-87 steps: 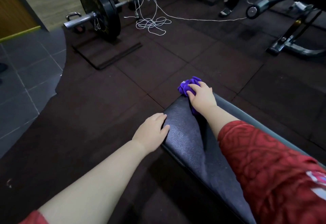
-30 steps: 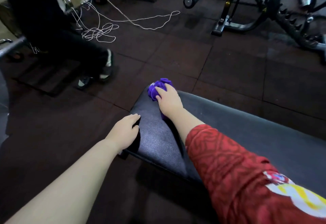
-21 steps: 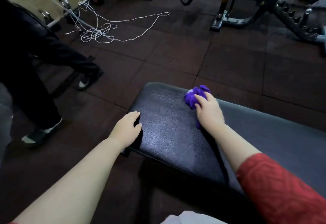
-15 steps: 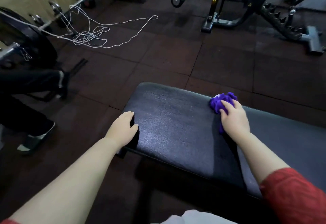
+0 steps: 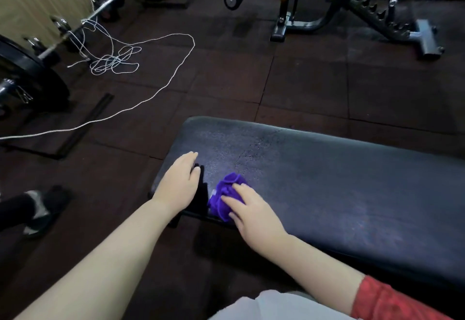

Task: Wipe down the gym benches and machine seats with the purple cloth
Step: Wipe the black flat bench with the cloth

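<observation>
Head view: a long black padded counter [image 5: 327, 176] runs from the middle of the frame off to the right, its rounded end pointing left. The purple cloth [image 5: 222, 197] sits bunched on the counter's near edge, close to that left end. The right hand [image 5: 254, 215] lies on top of the cloth with its grip apart: the fingers [image 5: 235, 188] are spread and nearly straight, pressing the bunch down onto the pad; the thumb is hidden. A red sleeve [image 5: 392, 302] covers that arm above the elbow. The left hand [image 5: 177, 185] rests flat on the near left corner of the counter, just beside the cloth but not touching it, its grip also apart with the fingers together and holding nothing. Beyond the counter lies dark rubber tile floor [image 5: 302, 80]. A white cord [image 5: 153, 93] is tangled and trailing across it at upper left, near a loaded barbell [image 5: 32, 73]. A metal machine frame [image 5: 352, 10] stands at the top. A sandalled foot [image 5: 40, 212] shows at the left edge.
</observation>
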